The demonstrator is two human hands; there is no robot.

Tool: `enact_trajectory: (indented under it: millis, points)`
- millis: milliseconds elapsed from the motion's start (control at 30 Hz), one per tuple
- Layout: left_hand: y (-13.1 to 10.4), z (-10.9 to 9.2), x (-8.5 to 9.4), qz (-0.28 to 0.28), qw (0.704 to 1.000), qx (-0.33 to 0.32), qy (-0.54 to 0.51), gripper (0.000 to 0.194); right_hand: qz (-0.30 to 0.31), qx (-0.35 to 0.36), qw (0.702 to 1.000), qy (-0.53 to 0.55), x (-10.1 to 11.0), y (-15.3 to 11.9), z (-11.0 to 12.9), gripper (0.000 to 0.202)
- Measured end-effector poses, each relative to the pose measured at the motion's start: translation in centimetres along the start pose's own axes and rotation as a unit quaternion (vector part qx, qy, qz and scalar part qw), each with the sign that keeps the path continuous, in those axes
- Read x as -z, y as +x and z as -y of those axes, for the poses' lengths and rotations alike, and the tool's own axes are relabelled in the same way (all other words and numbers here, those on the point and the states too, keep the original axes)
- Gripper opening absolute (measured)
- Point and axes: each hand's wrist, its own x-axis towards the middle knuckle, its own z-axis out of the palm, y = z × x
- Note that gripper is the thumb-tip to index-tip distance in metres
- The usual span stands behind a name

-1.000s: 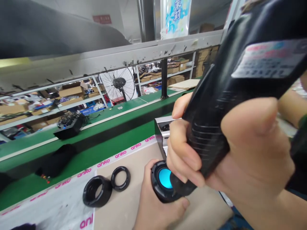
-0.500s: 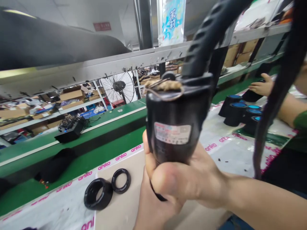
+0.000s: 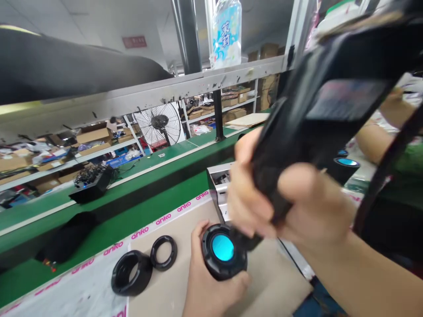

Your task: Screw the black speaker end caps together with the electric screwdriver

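Observation:
My right hand (image 3: 307,207) is wrapped around a black electric screwdriver (image 3: 307,136), blurred by motion and tilted, with a pale label on its body. Its lower end points down at a round black housing (image 3: 223,247) with a shiny blue disc in the middle. I cannot tell whether the tip touches the housing. My left hand (image 3: 206,284) grips that housing from below and the left, low over the beige board. To its left lie a thin black ring (image 3: 174,255) and a thicker black ring (image 3: 145,284).
A metal box (image 3: 216,185) stands behind my right hand. Beyond the beige board (image 3: 165,299) runs a green conveyor (image 3: 132,215) with a black bag (image 3: 71,233). At the right, a co-worker's arm (image 3: 373,136) is near black parts with blue tops (image 3: 346,163). An overhead rail (image 3: 139,99) crosses above.
The screwdriver has swung from upright in the middle to a tilt at the upper right. My left hand, partly hidden before, now shows with the blue-centred housing.

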Motion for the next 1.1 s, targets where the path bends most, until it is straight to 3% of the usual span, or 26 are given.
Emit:
enact_trajectory:
  millis: [100,267,400,633,733,833,900,1000,1100]
  points:
    - [-0.2,-0.5,-0.1,0.023,0.999,0.028,0.002,0.088,-0.109,0.073,0.990,-0.049,3.3,0.8,-1.5,0.048]
    - [-0.1,-0.5,-0.3,0.032,0.999,0.040,-0.006,0.085,-0.200,0.032,0.969,-0.141,7.3,0.8,-6.1,0.047]
    - [-0.1,-0.3,-0.3,0.024,0.999,0.046,-0.002,0.084,-0.207,-0.016,0.965,-0.160,7.8,0.1,-7.6,0.048]
    - [0.0,-0.6,-0.3,0.021,0.997,0.071,-0.012,0.085,-0.174,-0.075,0.972,-0.135,8.2,-0.4,-7.7,0.044]
    - [-0.2,-0.8,-0.3,0.032,0.996,0.084,-0.011,0.086,-0.164,-0.057,0.980,-0.098,7.0,0.0,-5.9,0.044]
    - [-0.2,-0.7,-0.1,0.052,0.995,0.082,-0.028,0.092,-0.183,0.034,0.981,-0.054,4.0,1.1,-2.6,0.050]
    - [-0.1,-0.5,0.1,0.070,0.994,0.074,-0.044,0.096,-0.187,0.050,0.980,-0.037,1.5,1.9,-0.7,0.048]
    - [0.3,-0.2,0.4,0.119,0.990,0.042,-0.066,0.091,-0.093,-0.006,0.996,-0.009,-1.6,2.3,0.3,0.057]
    - [0.6,-0.1,0.6,0.169,0.981,-0.018,-0.098,0.083,0.005,-0.056,0.998,-0.003,-3.0,2.1,-0.7,0.062]
